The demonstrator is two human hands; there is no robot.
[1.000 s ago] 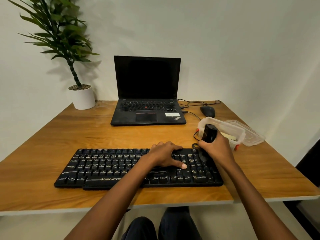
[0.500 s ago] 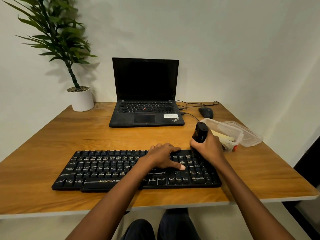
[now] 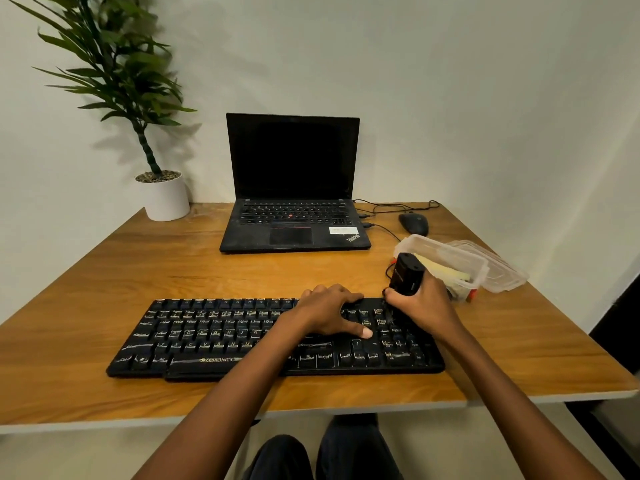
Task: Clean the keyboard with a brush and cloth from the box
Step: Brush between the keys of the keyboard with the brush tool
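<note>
A black keyboard [image 3: 214,337] lies across the front of the wooden desk [image 3: 104,271]. My left hand [image 3: 329,313] rests flat on its right half, fingers spread, thumb on a key. My right hand [image 3: 424,303] grips a black brush [image 3: 406,273] by its thick handle, held upright over the keyboard's far right corner; the bristle end is hidden behind the hand. Just behind stands the clear plastic box [image 3: 446,261] with a pale yellow cloth [image 3: 440,270] inside.
The box's clear lid [image 3: 498,268] lies right of it near the desk's right edge. A shut-off black laptop [image 3: 294,202] stands at the back centre, a black mouse [image 3: 414,224] with cables to its right, a potted plant [image 3: 162,195] at back left.
My right hand with the brush swept left along the keyboard's right end and then a little back right, staying at the top right keys. My left hand stayed put.
</note>
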